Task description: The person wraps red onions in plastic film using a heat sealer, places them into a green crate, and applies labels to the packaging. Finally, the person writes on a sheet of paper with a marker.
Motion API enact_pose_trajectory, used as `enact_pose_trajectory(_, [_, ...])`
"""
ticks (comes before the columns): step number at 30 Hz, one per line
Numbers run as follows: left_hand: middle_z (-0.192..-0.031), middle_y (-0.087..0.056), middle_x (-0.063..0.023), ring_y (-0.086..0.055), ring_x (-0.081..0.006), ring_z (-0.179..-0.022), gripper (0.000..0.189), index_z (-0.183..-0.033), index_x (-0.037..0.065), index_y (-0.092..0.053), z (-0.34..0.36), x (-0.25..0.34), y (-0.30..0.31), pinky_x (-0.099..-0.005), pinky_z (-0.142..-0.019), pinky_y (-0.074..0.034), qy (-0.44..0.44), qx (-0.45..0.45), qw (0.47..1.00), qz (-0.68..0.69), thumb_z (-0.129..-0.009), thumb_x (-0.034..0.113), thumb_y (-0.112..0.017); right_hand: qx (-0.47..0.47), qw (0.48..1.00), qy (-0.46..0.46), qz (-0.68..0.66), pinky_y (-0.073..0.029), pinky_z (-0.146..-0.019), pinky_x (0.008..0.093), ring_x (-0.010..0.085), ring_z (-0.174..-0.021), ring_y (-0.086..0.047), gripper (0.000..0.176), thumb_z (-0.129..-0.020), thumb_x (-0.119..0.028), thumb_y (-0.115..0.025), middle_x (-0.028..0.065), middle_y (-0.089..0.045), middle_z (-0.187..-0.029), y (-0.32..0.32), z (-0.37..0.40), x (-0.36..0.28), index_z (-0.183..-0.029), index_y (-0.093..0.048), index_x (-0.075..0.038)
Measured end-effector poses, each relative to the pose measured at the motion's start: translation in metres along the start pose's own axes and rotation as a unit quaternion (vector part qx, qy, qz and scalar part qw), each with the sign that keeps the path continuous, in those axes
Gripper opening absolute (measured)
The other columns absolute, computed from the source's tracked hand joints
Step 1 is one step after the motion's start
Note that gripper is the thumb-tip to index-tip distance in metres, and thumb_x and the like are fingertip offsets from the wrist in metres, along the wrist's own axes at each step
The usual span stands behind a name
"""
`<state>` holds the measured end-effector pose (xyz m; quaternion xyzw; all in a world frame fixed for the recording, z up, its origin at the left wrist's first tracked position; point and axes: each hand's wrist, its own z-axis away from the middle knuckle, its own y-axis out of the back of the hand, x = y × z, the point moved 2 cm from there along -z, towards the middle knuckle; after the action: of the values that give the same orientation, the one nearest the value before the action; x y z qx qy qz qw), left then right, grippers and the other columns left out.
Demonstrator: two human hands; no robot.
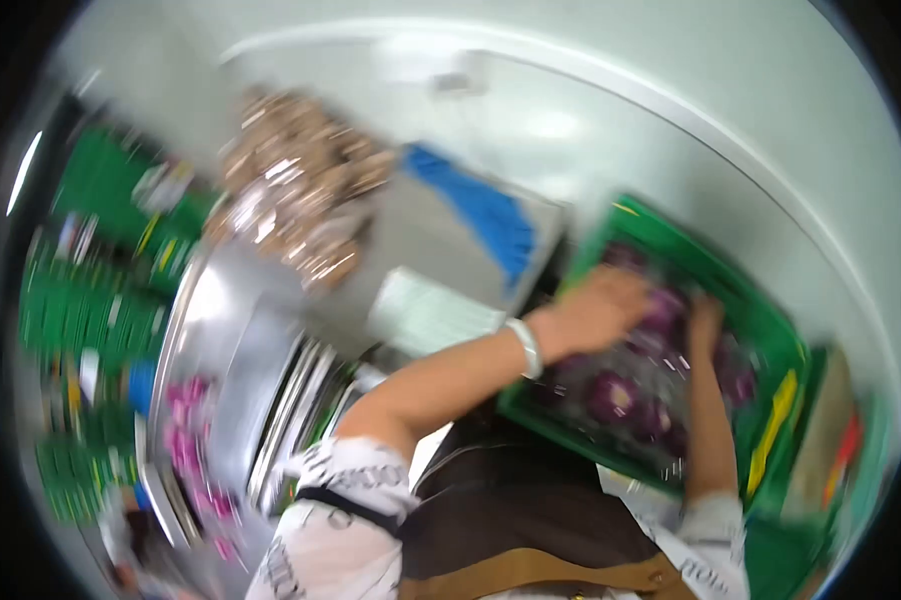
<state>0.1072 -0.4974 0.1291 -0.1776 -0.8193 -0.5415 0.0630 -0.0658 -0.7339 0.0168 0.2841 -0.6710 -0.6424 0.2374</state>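
Observation:
A green crate (715, 238) stands at the right, filled with several round purple vegetables (613, 397), some of them in clear wrapping. My left hand (602, 308), with a white band on its wrist, reaches over the crate's near left part and lies on the purple vegetables; its fingers are smeared by motion. Farther right, my right hand (705, 322) is down among the vegetables inside the crate. Its fingertips are blurred, and whether they grip anything cannot be made out.
Brown items in shiny clear wrapping (290, 170) are piled at the upper left. A blue cloth or bag (475, 210) lies on a grey surface beside a pale green sheet (432, 312). Green crates (90, 300) are stacked far left, near a metal table (235, 330) with pink items.

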Motion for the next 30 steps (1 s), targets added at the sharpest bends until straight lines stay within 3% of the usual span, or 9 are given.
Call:
enact_pose_trajectory(1, [-0.134, -0.047, -0.018, -0.044, -0.0366, -0.124, 0.061, -0.127, 0.007, -0.051, 0.012, 0.011, 0.022, -0.0477, -0.102, -0.035, 0.006, 0.042, 0.998, 0.053, -0.074, 0.028, -0.072, 0.017, 0.962, 0.004, 0.271, -0.041, -0.095, 0.0426, 0.0314, -0.113, -0.053, 0.034, -0.093, -0.019, -0.045, 0.0169, -0.057, -0.121, -0.026, -0.004, 0.017, -0.122, -0.055, -0.005])
enact_pose_trajectory(3, [-0.134, -0.048, -0.0179, -0.045, -0.0342, -0.123, 0.057, -0.128, 0.004, -0.05, 0.052, 0.028, 0.064, -0.0458, -0.102, -0.036, 0.057, 0.09, 0.984, 0.14, -0.08, 0.028, -0.069, 0.307, 0.94, 0.047, -0.142, -0.041, -0.101, 0.0405, 0.0314, -0.118, -0.05, 0.038, -0.097, -0.015, -0.051, 0.0206, -0.052, -0.126, -0.022, -0.005, 0.032, -0.131, -0.047, 0.001])
enact_pose_trajectory(4, [-0.133, -0.048, -0.0183, -0.047, -0.0336, -0.123, 0.054, -0.129, 0.003, -0.049, 0.078, 0.032, 0.083, -0.0445, -0.102, -0.036, 0.079, 0.102, 0.973, 0.193, -0.084, 0.029, -0.066, 0.211, 0.916, -0.049, -0.337, -0.042, -0.1, 0.0396, 0.0337, -0.115, -0.052, 0.041, -0.096, -0.016, -0.055, 0.0236, -0.05, -0.127, -0.005, -0.01, 0.021, -0.131, -0.046, 0.004])
enact_pose_trajectory(10, [-0.125, -0.058, -0.0119, -0.057, -0.0213, -0.111, 0.042, -0.129, 0.001, -0.051, 0.341, 0.091, 0.19, -0.035, -0.096, -0.045, 0.408, 0.253, 0.827, 0.292, -0.097, 0.03, -0.052, 0.029, 0.9, 0.279, -0.332, -0.048, -0.079, 0.0356, 0.0265, -0.091, -0.058, 0.026, -0.094, -0.009, -0.054, 0.0139, -0.06, -0.104, 0.063, 0.06, -0.14, -0.116, -0.057, 0.002])
enact_pose_trajectory(13, [-0.112, -0.062, -0.0072, -0.063, -0.0173, -0.096, 0.03, -0.116, 0.004, -0.059, 0.498, 0.154, 0.216, -0.0328, -0.092, -0.048, 0.577, 0.515, 0.584, 0.246, -0.096, 0.026, -0.051, -0.112, 0.852, 0.298, -0.416, -0.049, -0.073, 0.0338, 0.0242, -0.079, -0.059, 0.022, -0.088, -0.002, -0.054, 0.0124, -0.063, -0.094, 0.118, 0.135, -0.271, -0.109, -0.06, 0.003])
enact_pose_trajectory(21, [-0.115, -0.061, -0.0103, -0.062, -0.0191, -0.092, 0.046, -0.131, 0.001, -0.047, 0.833, 0.357, 0.129, -0.0329, -0.08, -0.048, 0.722, 0.68, 0.124, -0.003, -0.092, 0.023, -0.056, -0.194, 0.44, 0.775, -0.41, -0.046, -0.058, 0.0373, 0.0268, -0.059, -0.06, 0.026, -0.066, -0.023, -0.068, 0.0087, -0.066, -0.072, 0.309, 0.344, -0.483, -0.084, -0.066, -0.004])
enact_pose_trajectory(23, [-0.122, -0.057, -0.0134, -0.061, -0.0232, -0.096, 0.055, -0.139, 0.0, -0.038, 0.894, 0.378, 0.102, -0.036, -0.083, -0.048, 0.735, 0.673, 0.084, 0.004, -0.091, 0.022, -0.057, -0.275, 0.118, 0.759, -0.578, -0.052, -0.061, 0.0409, 0.0311, -0.078, -0.064, 0.043, -0.09, -0.015, -0.057, 0.0165, -0.061, -0.111, 0.336, 0.381, -0.527, -0.132, -0.05, -0.016])
enact_pose_trajectory(28, [-0.12, -0.058, -0.0169, -0.062, -0.0243, -0.094, 0.063, -0.14, -0.005, -0.034, 1.066, 0.376, 0.046, -0.0345, -0.072, -0.049, 0.803, 0.591, 0.053, -0.059, -0.089, 0.021, -0.06, -0.151, 0.146, 0.792, -0.573, -0.048, -0.046, 0.0313, 0.0222, -0.059, -0.059, 0.079, -0.086, -0.014, -0.065, 0.0093, -0.064, -0.086, 0.368, 0.451, -0.585, -0.148, -0.02, -0.033])
enact_pose_trajectory(30, [-0.113, -0.06, -0.0166, -0.062, -0.022, -0.089, 0.061, -0.139, -0.006, -0.036, 1.111, 0.362, 0.035, -0.0341, -0.069, -0.048, 0.789, 0.609, 0.058, -0.066, -0.089, 0.019, -0.06, -0.179, 0.132, 0.795, -0.564, -0.048, -0.048, 0.0302, 0.0201, -0.059, -0.059, 0.051, -0.085, -0.012, -0.066, 0.0089, -0.064, -0.079, 0.375, 0.476, -0.612, -0.132, -0.045, -0.018])
